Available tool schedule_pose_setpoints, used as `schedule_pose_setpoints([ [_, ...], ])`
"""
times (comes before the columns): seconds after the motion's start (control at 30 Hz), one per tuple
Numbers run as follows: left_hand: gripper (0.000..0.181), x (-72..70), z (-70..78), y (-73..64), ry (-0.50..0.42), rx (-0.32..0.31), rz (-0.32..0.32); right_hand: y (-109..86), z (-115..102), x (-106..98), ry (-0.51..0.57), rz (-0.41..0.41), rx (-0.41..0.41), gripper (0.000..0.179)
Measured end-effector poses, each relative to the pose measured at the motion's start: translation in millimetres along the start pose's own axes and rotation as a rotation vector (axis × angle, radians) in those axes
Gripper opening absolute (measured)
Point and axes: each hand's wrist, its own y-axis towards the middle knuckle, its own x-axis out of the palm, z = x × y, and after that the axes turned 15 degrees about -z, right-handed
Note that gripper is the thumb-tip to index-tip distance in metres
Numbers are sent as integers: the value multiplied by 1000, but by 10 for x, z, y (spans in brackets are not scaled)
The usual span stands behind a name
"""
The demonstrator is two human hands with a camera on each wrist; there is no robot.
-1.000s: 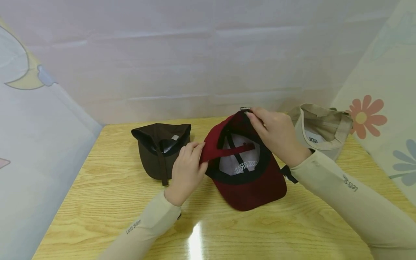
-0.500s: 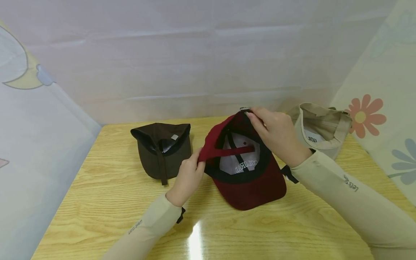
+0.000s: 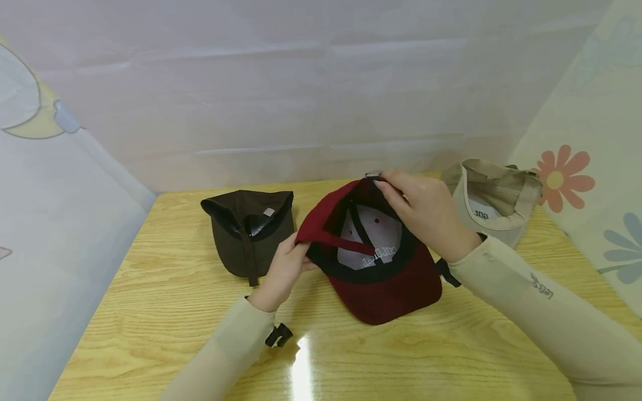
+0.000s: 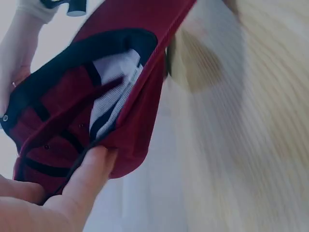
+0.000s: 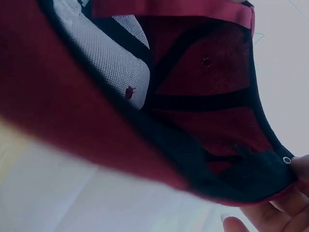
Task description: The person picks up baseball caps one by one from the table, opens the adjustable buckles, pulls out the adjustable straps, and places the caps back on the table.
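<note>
A dark red baseball cap [image 3: 383, 298] stands tilted in the middle of the head view, its inside facing me and its brim toward the front. My left hand [image 3: 282, 275] holds its left edge, with the thumb on the inner band in the left wrist view. From that side a loose red strap [image 3: 346, 243] hangs across the opening. My right hand [image 3: 431, 214] pinches the cap's back edge beside a small metal buckle [image 3: 373, 175]. Fingers [image 5: 270, 215] of that hand lie at the edge by an eyelet [image 5: 287, 160] in the right wrist view.
On the wooden table [image 3: 165, 334], a dark brown cap [image 3: 268, 245] with a hanging strap sits left of the red one. Behind my right hand is a beige cap [image 3: 506, 217]. A pale backdrop [image 3: 321, 100] closes off the rear and sides.
My left hand has shifted down and left along the cap's edge, its fingers going underneath. The loose strap now slants downward. My right hand keeps its hold, slightly lower.
</note>
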Motion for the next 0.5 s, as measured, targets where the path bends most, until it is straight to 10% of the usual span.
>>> schedule_pose_setpoints([
  [0.5,31,-104,113,-10,-460,119,-270,-181,38,35,51,-67,-58,7],
])
